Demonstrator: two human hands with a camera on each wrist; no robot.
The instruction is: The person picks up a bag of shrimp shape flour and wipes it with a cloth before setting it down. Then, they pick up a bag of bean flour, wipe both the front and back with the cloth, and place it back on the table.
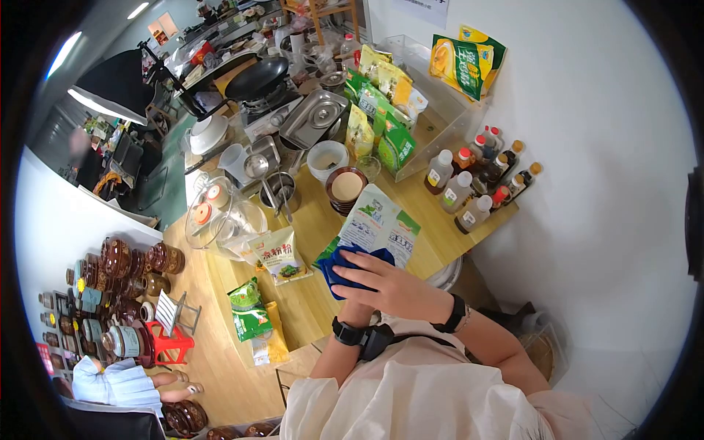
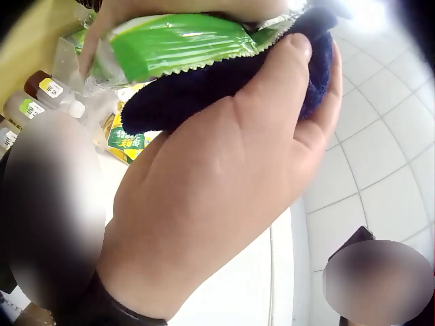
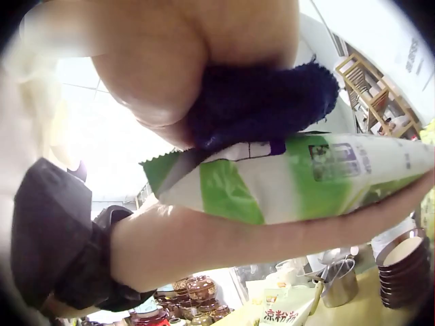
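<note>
My right hand (image 1: pixel 385 287) holds a dark blue cloth (image 1: pixel 336 273) against a white-and-green food packet (image 1: pixel 375 224). In the left wrist view the thumb lies over the cloth's edge, with another finger behind it. Mostly hidden in the head view, my left hand (image 1: pixel 357 313) is underneath the packet. From the right wrist view its fingers (image 3: pixel 380 214) stretch fairly straight along the packet's underside and carry it. The cloth is between the right hand and the packet's upper face, near its green serrated end. Both wrists wear black straps.
Stacked brown bowls (image 1: pixel 347 187) stand beyond the packet, bottles (image 1: pixel 456 191) to the right. A cream pouch (image 1: pixel 280 257), green and yellow packets (image 1: pixel 249 312) and clear bowls (image 1: pixel 238 220) are on the left. A clear bin (image 1: pixel 433 143) holds more packets. Another person (image 1: pixel 121 385) is at lower left.
</note>
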